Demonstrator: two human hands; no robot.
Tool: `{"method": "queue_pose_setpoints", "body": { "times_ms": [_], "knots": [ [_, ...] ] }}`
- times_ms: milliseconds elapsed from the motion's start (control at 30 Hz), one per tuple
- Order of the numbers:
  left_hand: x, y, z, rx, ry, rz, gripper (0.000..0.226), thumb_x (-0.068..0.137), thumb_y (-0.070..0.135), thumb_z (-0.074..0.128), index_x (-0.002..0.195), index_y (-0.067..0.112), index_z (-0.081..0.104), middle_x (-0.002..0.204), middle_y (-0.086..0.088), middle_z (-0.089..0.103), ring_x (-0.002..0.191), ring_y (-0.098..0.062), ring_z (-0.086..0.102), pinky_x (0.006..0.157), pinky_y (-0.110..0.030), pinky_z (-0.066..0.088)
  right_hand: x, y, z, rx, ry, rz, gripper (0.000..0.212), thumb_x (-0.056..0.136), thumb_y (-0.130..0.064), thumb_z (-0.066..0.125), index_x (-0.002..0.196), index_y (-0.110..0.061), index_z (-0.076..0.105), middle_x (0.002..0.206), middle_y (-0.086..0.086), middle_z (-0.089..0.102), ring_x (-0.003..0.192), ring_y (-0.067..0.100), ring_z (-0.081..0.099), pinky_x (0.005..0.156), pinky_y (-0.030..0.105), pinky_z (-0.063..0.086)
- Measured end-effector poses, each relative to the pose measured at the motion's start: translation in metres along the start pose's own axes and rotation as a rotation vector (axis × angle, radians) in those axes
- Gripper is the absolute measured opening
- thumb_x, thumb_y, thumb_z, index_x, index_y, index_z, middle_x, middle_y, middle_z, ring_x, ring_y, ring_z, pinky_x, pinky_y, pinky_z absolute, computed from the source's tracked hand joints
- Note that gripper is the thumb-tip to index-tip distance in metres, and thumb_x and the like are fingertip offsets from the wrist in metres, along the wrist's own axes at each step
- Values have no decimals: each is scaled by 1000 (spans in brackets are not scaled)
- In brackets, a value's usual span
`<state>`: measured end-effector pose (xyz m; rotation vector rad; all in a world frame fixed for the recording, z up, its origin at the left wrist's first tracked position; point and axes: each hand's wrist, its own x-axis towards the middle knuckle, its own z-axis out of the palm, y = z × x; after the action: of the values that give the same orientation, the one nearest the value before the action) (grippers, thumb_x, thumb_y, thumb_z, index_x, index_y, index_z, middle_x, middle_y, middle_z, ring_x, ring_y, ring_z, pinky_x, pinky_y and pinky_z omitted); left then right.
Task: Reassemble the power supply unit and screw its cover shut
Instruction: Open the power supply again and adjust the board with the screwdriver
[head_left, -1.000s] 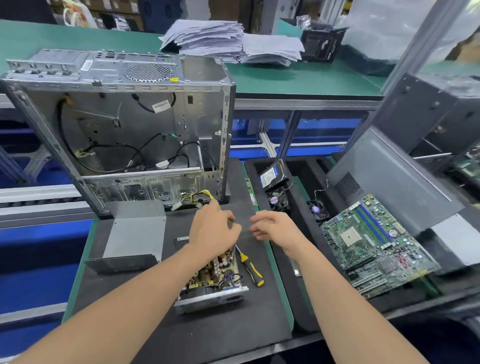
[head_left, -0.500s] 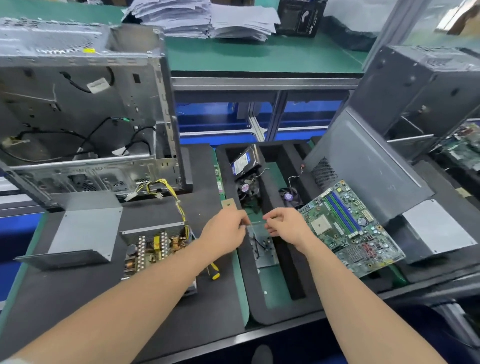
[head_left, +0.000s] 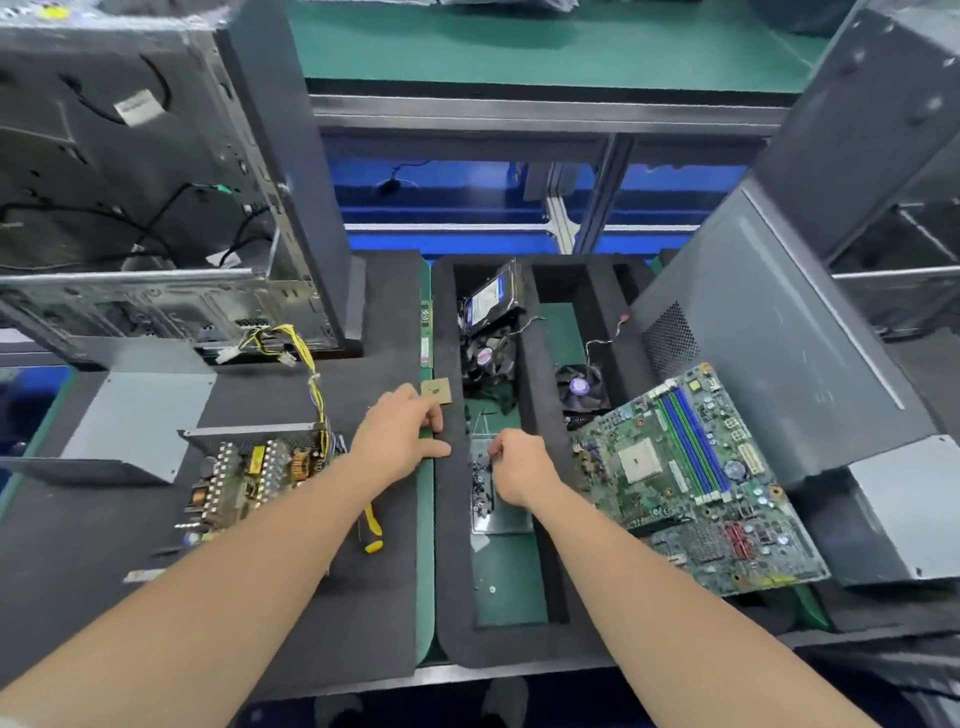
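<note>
Nearest me, the screwdriver is lying on the black foam mat, half hidden under the left forearm and within easy reach, parked there, I'd guess, for when the fastening starts. The left hand is resting relaxed across the rim of the foam insert, fingers loosely extended and gripping nothing, seemingly bracing while the other hand works. The right hand is hovering over a small clear tray sunk in the insert, its fingertips bunching down towards the heap of dark screws; whether one is already pinched I cannot tell. Left of the forearm, the power supply unit is sitting open on the mat with its circuit board facing up and yellow wires trailing away, while its grey metal cover is lying off it, just beyond — so the closing is not yet begun, and picking out screws looks like preparation. Further off, a processor chip is lying near the left fingertips, a motherboard is leaning on the insert's right side, and a cooling fan and a hard drive are sitting in its compartments — kept apart from this job. Farthest back, the stripped computer case is standing upright.
</note>
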<state>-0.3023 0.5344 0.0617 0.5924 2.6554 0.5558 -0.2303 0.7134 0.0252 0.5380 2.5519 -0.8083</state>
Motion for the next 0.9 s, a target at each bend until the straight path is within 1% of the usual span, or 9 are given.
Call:
{"method": "queue_pose_setpoints", "body": {
  "times_ms": [133, 233, 367, 467, 600, 700, 767, 800, 900],
  "knots": [
    [3, -6, 4, -66, 29, -3, 32, 75, 35, 90, 94, 23, 67, 98, 4, 47, 99, -20, 53, 92, -42, 48, 17, -5, 13, -58, 99, 14, 29, 99, 1, 55, 124, -5, 66, 133, 16, 57, 117, 32, 62, 97, 36, 53],
    [6, -8, 3, -83, 31, -6, 31, 73, 36, 91, 90, 27, 66, 93, 9, 45, 96, -19, 53, 90, -40, 49, 27, -5, 20, -28, 143, -1, 24, 102, -3, 54, 118, -4, 71, 125, 16, 63, 114, 31, 63, 96, 35, 52],
    [8, -9, 3, -113, 25, -11, 32, 72, 36, 92, 87, 29, 64, 91, 11, 44, 94, -19, 54, 88, -37, 49, 34, -4, 28, 13, 154, 6, 16, 102, -9, 58, 104, -1, 72, 111, 17, 68, 103, 34, 66, 89, 38, 55],
    [9, -10, 4, -116, 34, -5, 32, 72, 36, 92, 86, 29, 65, 90, 11, 44, 92, -18, 52, 86, -36, 48, 38, -5, 29, 30, 151, 40, 16, 101, -12, 62, 103, 1, 71, 108, 18, 70, 101, 37, 68, 85, 39, 57],
    [11, -11, 4, -123, 34, -4, 32, 71, 35, 93, 86, 28, 66, 90, 11, 45, 90, -16, 52, 84, -34, 47, 43, -3, 21, 35, 89, 49, 16, 97, -1, 59, 103, 4, 73, 110, 20, 71, 104, 36, 68, 82, 33, 52],
    [12, -13, 4, -122, 36, -2, 32, 71, 36, 93, 87, 27, 67, 91, 8, 47, 88, -15, 51, 81, -32, 45, 44, 0, 18, 177, 106, 65, 14, 98, -3, 58, 100, -4, 72, 111, 16, 72, 103, 31, 69, 85, 32, 55],
    [13, -14, 6, -125, 39, -5, 32, 70, 36, 94, 86, 28, 67, 91, 9, 47, 87, -14, 51, 79, -31, 43, 42, 0, 19, 336, 121, 77, 13, 98, -3, 58, 100, -7, 71, 106, 14, 73, 98, 30, 72, 89, 39, 59],
    [14, -14, 6, -128, 40, -7, 32, 70, 36, 94, 85, 29, 66, 90, 9, 47, 86, -14, 51, 78, -31, 43, 40, -1, 19, 420, 134, 73, 14, 97, -2, 58, 100, -9, 70, 103, 14, 74, 93, 29, 73, 88, 40, 61],
    [14, -13, 5, -123, 36, -11, 33, 69, 38, 94, 84, 31, 65, 91, 9, 48, 87, -15, 53, 80, -32, 46, 32, -9, 16, 674, 167, 38, 19, 94, 1, 62, 98, -17, 68, 95, 13, 76, 71, 16, 71, 69, 26, 61]
  ]
}}
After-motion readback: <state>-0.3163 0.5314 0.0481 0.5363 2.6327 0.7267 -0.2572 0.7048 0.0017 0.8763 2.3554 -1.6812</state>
